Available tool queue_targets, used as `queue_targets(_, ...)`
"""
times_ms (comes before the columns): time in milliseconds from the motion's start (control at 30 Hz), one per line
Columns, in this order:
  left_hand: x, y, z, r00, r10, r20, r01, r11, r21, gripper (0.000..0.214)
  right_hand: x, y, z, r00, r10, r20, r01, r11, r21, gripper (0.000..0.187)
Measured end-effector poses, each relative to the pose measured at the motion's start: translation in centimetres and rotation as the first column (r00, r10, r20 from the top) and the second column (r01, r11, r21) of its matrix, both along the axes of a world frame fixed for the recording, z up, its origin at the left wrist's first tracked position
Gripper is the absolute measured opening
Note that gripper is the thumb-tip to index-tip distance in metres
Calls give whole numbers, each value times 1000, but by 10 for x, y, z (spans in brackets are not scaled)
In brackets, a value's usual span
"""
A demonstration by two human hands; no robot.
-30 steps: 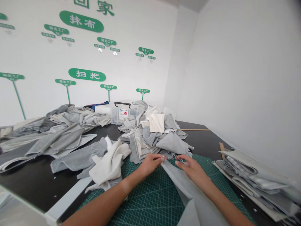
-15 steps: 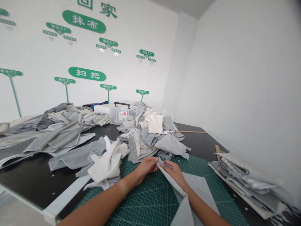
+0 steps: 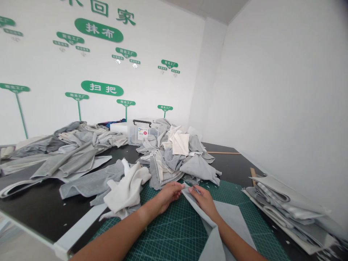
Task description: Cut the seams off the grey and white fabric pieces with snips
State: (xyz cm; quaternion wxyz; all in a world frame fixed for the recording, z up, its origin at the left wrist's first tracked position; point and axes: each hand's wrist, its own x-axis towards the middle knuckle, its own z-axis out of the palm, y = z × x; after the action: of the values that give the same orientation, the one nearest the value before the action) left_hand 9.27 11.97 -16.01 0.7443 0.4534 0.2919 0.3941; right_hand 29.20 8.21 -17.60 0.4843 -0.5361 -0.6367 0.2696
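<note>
A light grey cloth (image 3: 231, 221) lies over the green cutting mat (image 3: 168, 228), and its folded edge rises to both hands. My left hand (image 3: 170, 195) is closed, pinching the tip of this cloth between thumb and fingers. Close beside it, my right hand (image 3: 202, 199) is closed around small metal scissors (image 3: 195, 189), with its thumb on the cloth's edge. The blades point toward the cloth's tip; how far apart they are is too small to tell.
Piled grey and white cloths (image 3: 168, 159) stand just beyond my hands, in front of a clear plastic box (image 3: 136, 135). Crumpled white cloth (image 3: 127, 188) lies to the left. Stacked folded cloths (image 3: 290, 214) lie at the right, near a wooden strip (image 3: 253, 175).
The view has tilted slightly, so everything sits a little lower and further right. My hands stay at the cloth's tip, and the scissors have shifted slightly.
</note>
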Motion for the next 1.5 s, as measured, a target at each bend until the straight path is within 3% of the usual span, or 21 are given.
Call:
queue_targets(200,-4,-9,13,984,-143,110,155,982,-111,33,2,0,3,1000,2,-21,-2,1000,-11,46)
queue_targets(300,-5,-9,13,984,-146,98,156,982,-107,35,1,-1,3,1000,-19,-20,18,1000,-7,47)
queue_targets(367,-4,-6,9,996,-84,41,87,994,-61,36,-1,-2,4,999,-33,-11,33,999,1,47)
queue_targets(500,-3,0,-1,989,121,-85,-107,982,155,39,-4,-9,10,999,-33,29,33,999,19,43)
queue_targets(600,-3,1,-5,974,179,-139,-140,958,251,43,-6,-12,14,998,-20,52,19,999,28,42)
queue_targets(733,-6,-2,1,984,98,-151,-57,965,257,44,-7,-12,16,998,-10,56,8,1000,27,44)
queue_targets(867,-7,-7,8,997,11,-79,4,983,184,42,-7,-12,15,998,-14,63,13,1000,26,43)
queue_targets(967,-6,-7,9,997,9,-77,5,983,184,42,-7,-12,15,998,-16,66,14,1000,27,42)
queue_targets(1133,-6,-6,7,969,163,-185,-94,939,330,43,-9,-15,18,999,-24,38,22,999,33,42)
queue_targets(1500,-1,1,4,958,198,-208,-50,828,558,31,-16,-24,31,998,-55,3,55,996,70,48)
